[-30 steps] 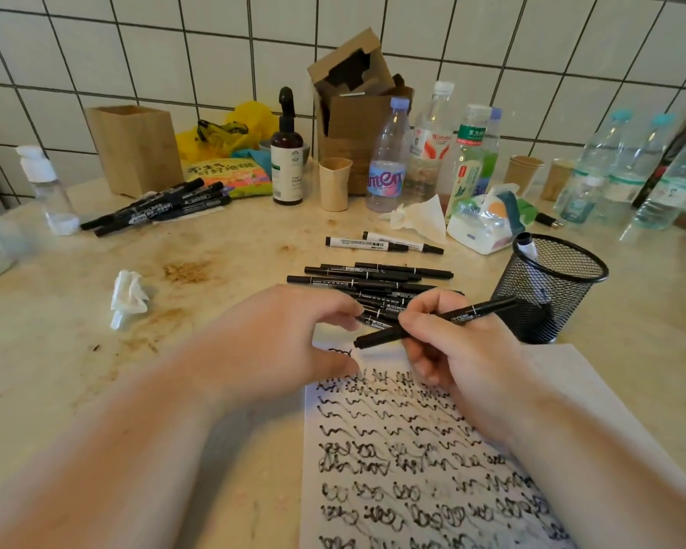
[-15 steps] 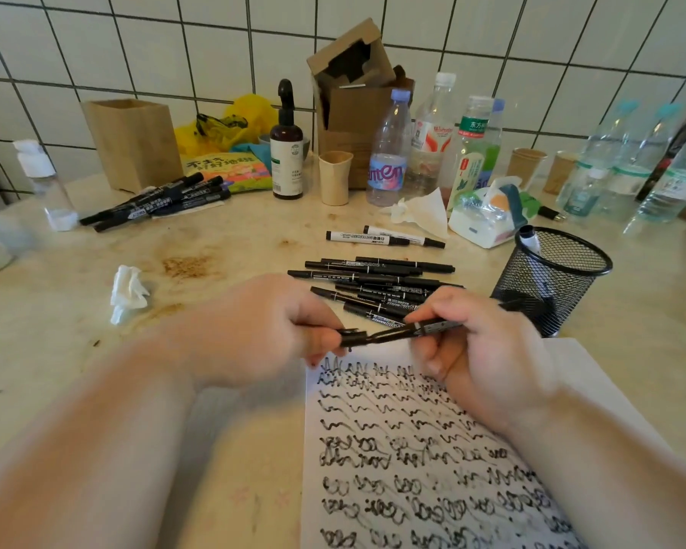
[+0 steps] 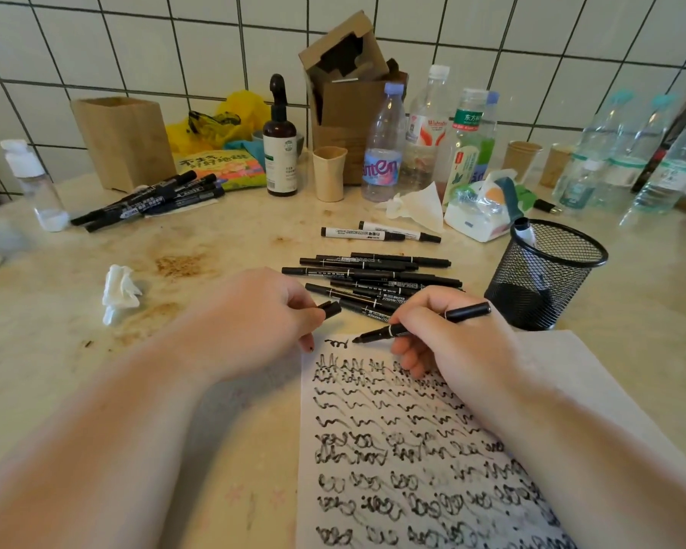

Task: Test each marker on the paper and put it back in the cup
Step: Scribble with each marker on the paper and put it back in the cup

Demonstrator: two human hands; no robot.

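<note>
Uncapped black marker (image 3: pixel 420 323), tip on scribbled paper (image 3: pixel 571 374); black mesh cup (image 3: pixel 547 271) just beyond.

Bare counter between paper (image 3: pixel 571 374) and mesh cup (image 3: pixel 539 279); loose marker pile (image 3: pixel 373 275) crowding the cup's left side

Two bare forearms reach in from the lower edge of the view, both without sleeves, watches, bands or rings. The left hand (image 3: pixel 250 318) and the right hand (image 3: pixel 456 342) are ungloved. A small dark ink smudge marks a fingertip of the left hand, just beside the top left corner of the paper (image 3: pixel 420 449).
</note>
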